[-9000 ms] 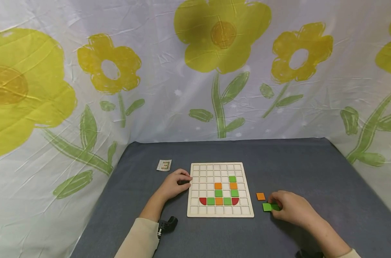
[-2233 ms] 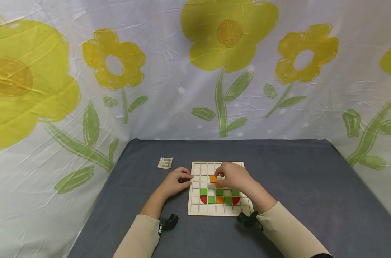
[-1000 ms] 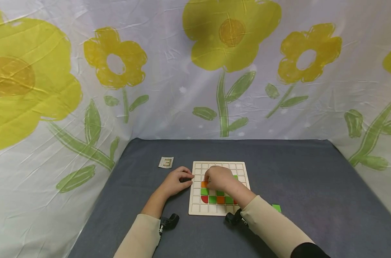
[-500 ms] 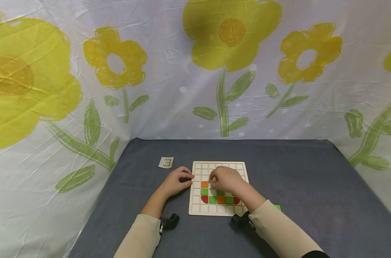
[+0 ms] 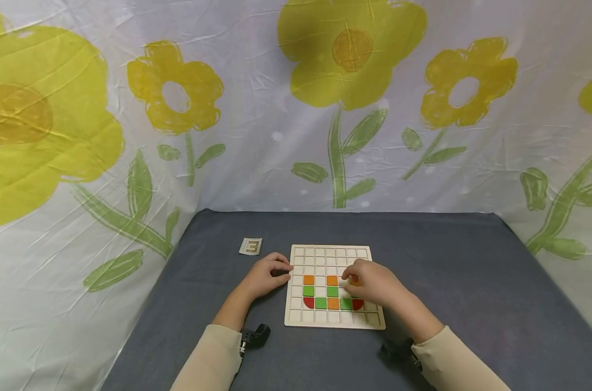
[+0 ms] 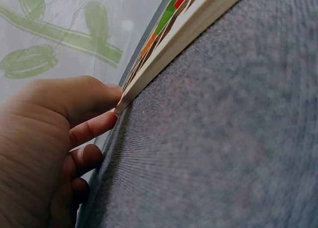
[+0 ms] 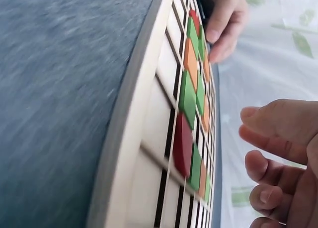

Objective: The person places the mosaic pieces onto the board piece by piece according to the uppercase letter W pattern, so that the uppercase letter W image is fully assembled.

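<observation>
A pale wooden grid board (image 5: 298, 317) lies on the dark cloth. Set in its cells are orange squares (image 5: 332, 280), green squares (image 5: 308, 291) and two red rounded-corner tiles (image 5: 309, 303), forming a bottom row with columns rising from it. My left hand (image 5: 266, 276) touches the board's left edge with thumb and finger, seen close up in the left wrist view. Over the board's right side hovers my right hand (image 5: 374, 282), fingers loosely bent, nothing between them in the right wrist view. It hides part of the right column in the head view.
A small printed card (image 5: 250, 246) showing a grid pattern lies beyond the left hand. Dark cloth (image 5: 452, 250) covers the table. Behind it hangs a white curtain (image 5: 257, 136) with yellow flowers. A black wrist device (image 5: 256, 335) sits on the left sleeve.
My right hand brought an orange square to the top of the left column, released it and moved right. A green square was added beneath it earlier. The left hand stayed at the board's edge.
</observation>
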Demonstrator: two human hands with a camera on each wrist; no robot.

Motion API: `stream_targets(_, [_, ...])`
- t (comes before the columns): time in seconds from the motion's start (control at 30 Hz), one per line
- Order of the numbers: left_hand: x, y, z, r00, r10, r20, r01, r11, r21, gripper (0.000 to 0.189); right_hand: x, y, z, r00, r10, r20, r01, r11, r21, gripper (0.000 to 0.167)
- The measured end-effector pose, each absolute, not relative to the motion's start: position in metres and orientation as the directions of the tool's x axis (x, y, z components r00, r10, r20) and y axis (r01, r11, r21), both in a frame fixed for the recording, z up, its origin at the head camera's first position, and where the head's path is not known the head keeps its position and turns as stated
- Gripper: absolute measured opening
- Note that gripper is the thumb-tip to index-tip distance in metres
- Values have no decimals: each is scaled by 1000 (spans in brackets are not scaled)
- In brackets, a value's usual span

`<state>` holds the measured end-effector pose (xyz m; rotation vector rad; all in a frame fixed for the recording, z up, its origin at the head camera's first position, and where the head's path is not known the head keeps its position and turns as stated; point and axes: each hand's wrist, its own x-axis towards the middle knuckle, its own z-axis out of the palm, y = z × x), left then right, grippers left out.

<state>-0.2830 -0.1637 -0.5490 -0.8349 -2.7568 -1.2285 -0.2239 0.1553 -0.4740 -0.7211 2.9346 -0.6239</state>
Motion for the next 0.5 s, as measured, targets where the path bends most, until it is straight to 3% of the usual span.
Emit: stream_targets(0.5, [-283, -164, -550, -857, 467, 220, 475, 546, 690, 22, -189, 226, -485, -907, -416, 60, -402, 814, -419, 24])
